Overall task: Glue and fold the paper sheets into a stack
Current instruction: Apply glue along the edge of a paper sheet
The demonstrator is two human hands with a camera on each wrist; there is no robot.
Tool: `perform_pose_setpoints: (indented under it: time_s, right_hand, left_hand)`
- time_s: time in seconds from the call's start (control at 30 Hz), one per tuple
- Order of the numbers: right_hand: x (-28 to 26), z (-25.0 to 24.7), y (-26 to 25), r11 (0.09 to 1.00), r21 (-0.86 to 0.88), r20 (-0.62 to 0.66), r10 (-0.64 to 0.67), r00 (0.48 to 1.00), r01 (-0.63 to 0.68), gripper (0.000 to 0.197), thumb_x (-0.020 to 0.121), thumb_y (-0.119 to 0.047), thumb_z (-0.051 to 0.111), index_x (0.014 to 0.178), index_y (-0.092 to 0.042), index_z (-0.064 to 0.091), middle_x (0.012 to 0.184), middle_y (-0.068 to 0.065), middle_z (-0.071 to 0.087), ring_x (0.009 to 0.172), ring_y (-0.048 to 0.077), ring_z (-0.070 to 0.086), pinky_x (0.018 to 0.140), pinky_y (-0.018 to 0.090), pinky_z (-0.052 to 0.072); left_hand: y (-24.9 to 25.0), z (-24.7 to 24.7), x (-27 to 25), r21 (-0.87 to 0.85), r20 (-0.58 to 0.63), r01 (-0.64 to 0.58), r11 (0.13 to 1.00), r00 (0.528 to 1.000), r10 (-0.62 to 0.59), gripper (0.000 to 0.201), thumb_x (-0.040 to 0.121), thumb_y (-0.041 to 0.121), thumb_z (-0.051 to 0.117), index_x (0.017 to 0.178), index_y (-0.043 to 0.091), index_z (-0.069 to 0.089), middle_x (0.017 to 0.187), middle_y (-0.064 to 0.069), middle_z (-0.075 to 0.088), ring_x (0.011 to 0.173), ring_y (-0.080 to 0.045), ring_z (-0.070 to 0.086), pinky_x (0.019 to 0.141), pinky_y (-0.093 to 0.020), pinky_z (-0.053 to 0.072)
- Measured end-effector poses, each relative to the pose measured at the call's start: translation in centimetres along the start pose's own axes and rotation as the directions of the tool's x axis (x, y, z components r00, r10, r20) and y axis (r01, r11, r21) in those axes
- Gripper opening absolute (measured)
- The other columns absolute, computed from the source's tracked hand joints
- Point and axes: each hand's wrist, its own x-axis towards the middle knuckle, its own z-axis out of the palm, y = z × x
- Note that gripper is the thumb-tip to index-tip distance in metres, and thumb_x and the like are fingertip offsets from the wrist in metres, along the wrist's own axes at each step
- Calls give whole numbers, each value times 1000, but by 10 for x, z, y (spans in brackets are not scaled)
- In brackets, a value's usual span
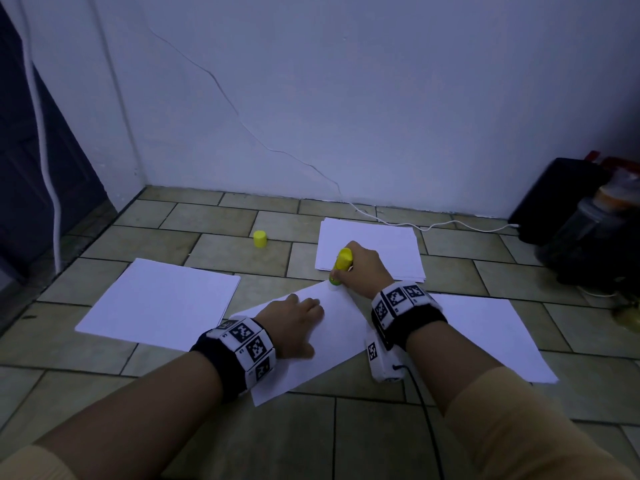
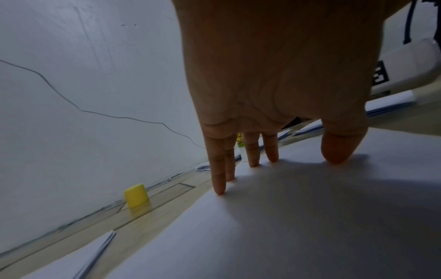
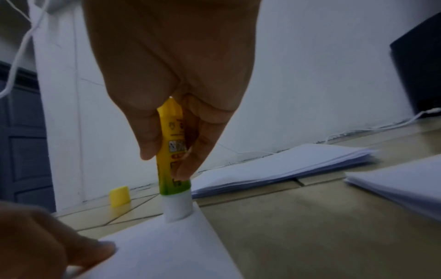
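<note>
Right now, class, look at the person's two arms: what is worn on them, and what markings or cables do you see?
Both forearms are bare below pushed-up tan sleeves. Each wrist carries a black band ringed with white square tiles bearing black coded markings: left band, right band. A white camera unit hangs under the right band, trailing a thin black cable.

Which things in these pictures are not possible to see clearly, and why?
- Glue stick label: too dark and blurred to read in the right wrist view; the right hand covers most of it in the head view.
- Glue already spread on the sheet: white on white, cannot tell.
- Dark objects by the wall: dim and cut by the head view's edge.
- Sheet count in the far stack: edges too fine.
</note>
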Motion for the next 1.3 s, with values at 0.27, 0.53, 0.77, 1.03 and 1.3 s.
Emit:
perform_pose_setpoints:
  time_s: [0.27, 0.53, 0.77, 1.03, 1.3]
  right_hand:
    - [-27, -14, 12, 977, -201, 132, -51, 990, 77, 37, 85, -22, 67, 111, -6, 48, 111, 15, 58, 92, 23, 51, 69, 26, 37]
    - [-62, -24, 35, 968, -219, 186, -82, 979, 123, 28, 82, -24, 71, 88, -19, 43, 90, 0, 51, 86, 19, 48, 65, 27, 35]
    - [-65, -36, 38, 980, -172, 199, -69, 978, 104, 32, 78, -19, 74, 73, -22, 42, 79, -2, 51, 76, 18, 50, 62, 27, 40]
    - [-46, -45, 28, 977, 215, -97, 32, 995, -10, 26, 75, -12, 78, 83, -7, 54, 80, 18, 68, 68, 33, 69, 68, 45, 59]
    - [-17, -17, 9, 977, 213, -57, 35, 998, -22, 28, 79, -17, 75, 91, -10, 50, 99, 18, 64, 87, 34, 66, 78, 45, 56]
  left_hand:
    - [-5, -6, 2, 49, -6, -6, 999, 1000, 6, 71, 89, 47, 57, 146, 17, 28, 151, -3, 31, 127, -28, 40, 99, -38, 38]
    - [-13, 0, 3, 39, 23, -38, 999, 999, 37, 71, 92, 49, 52, 152, 31, 17, 159, 5, 13, 138, -23, 25, 104, -40, 32]
    - [-17, -1, -1, 79, 59, -64, 995, 996, 60, 61, 101, 19, 41, 153, 32, 12, 161, 3, 7, 139, -25, 23, 104, -39, 40]
    - [-16, 1, -10, 73, 17, 75, 995, 997, -77, 67, 91, 52, 53, 144, 21, 29, 144, -10, 29, 119, -29, 48, 92, -39, 46]
    - [-16, 11, -7, 132, -99, 180, 975, 981, -167, 45, 99, 29, 38, 143, 19, 33, 142, -11, 36, 125, -29, 42, 103, -39, 32]
